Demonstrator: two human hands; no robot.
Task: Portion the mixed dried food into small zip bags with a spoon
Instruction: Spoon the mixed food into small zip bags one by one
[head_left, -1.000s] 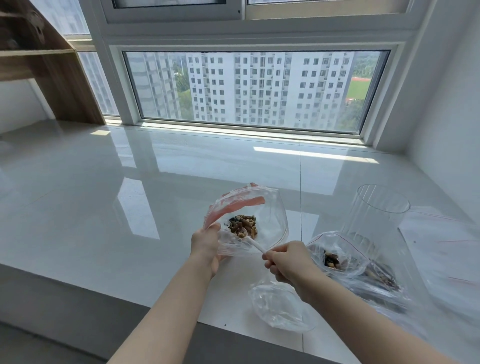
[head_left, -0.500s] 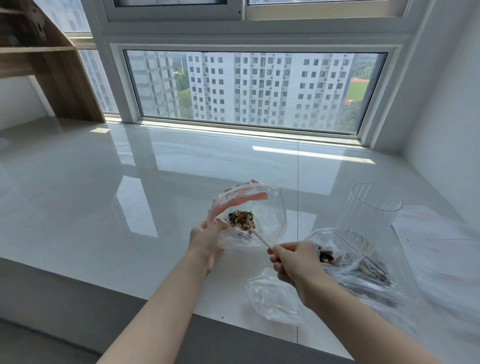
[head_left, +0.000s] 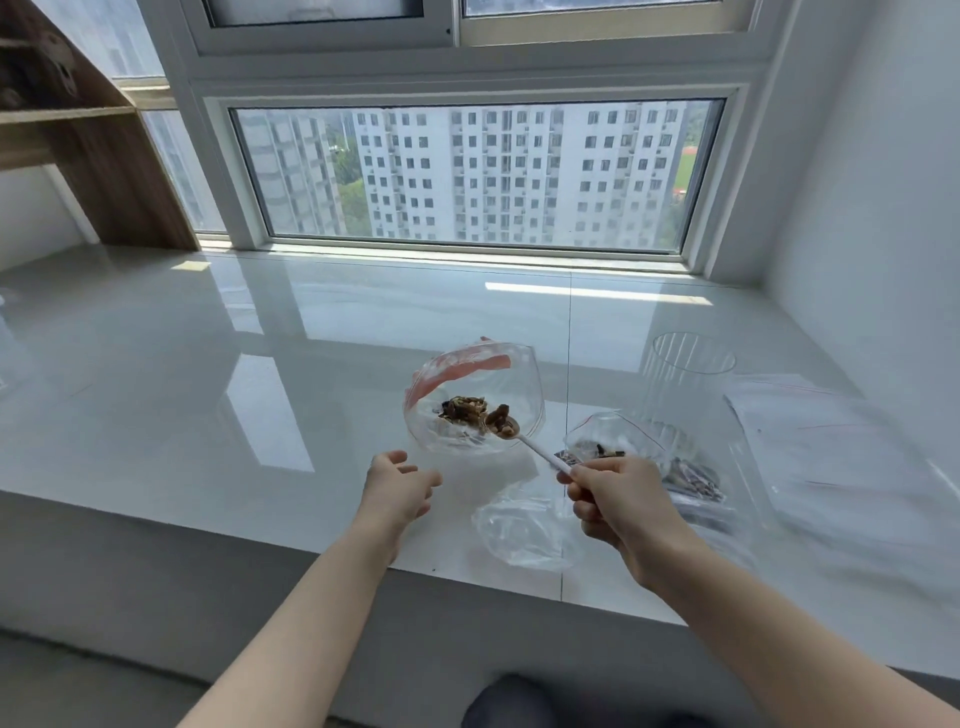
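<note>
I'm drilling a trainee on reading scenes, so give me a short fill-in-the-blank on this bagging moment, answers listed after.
1. The spoon is held by the ____ hand.
2. The left hand is holding ____.
3. The open zip bag holding the dried food has a seal strip coloured ____.
4. The ribbed clear cup stands to the ____ of that bag.

Missing words: right; nothing; red; right

Spoon at the open zip bag

R hand (head_left: 618, 499) grips white spoon (head_left: 524, 441), bowl w/ dried bits at mouth of small zip bag (head_left: 472, 400) on glossy sill (head_left: 208, 364). L hand (head_left: 397, 488) just beside bag, fingers loose, not touching. Clear cup (head_left: 685, 379) & more bags (head_left: 831, 441) to the right
</note>
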